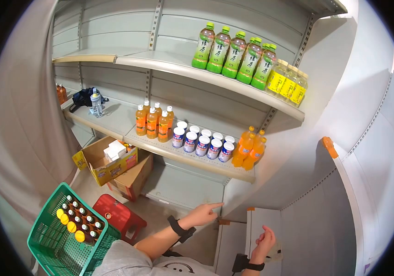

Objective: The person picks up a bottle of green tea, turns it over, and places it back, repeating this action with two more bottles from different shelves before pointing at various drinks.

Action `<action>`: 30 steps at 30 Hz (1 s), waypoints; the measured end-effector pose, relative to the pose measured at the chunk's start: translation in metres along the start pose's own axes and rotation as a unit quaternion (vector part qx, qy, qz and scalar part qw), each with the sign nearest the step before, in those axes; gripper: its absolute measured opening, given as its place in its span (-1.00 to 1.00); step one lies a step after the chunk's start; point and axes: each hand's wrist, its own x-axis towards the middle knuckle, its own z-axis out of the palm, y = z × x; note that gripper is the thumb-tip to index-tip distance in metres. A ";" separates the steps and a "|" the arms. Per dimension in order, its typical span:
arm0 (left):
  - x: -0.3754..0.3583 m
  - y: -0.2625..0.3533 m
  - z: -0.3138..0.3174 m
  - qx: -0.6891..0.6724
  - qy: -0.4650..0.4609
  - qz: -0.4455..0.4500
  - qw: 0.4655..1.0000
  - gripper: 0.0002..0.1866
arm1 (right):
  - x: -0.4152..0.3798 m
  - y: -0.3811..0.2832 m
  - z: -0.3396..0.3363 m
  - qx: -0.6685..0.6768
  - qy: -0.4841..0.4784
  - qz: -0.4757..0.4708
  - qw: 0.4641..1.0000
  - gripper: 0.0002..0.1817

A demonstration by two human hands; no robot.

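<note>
My left hand (202, 215) is in front of the lowest shelf (174, 184), its index finger stretched out to the right and the other fingers curled, with nothing visible in it. To the right and lower, my right hand (264, 240) is raised with its fingers bent inward, near a white panel (263, 218); whether it holds anything is hidden. Black bands sit on both wrists. Above my hands, the middle shelf holds orange-labelled bottles (151, 123), white-lidded cans (202, 146) and orange soda bottles (248, 149).
Green tea bottles (237, 54) and yellow-labelled jars (289, 83) stand on the upper shelf. A green basket (45, 234) with dark bottles (78, 214), a red stool (118, 216) and open cardboard boxes (109, 171) are at the lower left.
</note>
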 end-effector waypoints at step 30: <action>-0.040 0.121 -0.030 -0.051 0.288 0.140 0.946 -0.83 | -0.108 -0.008 0.107 -0.131 -0.419 -0.449 0.778 -0.75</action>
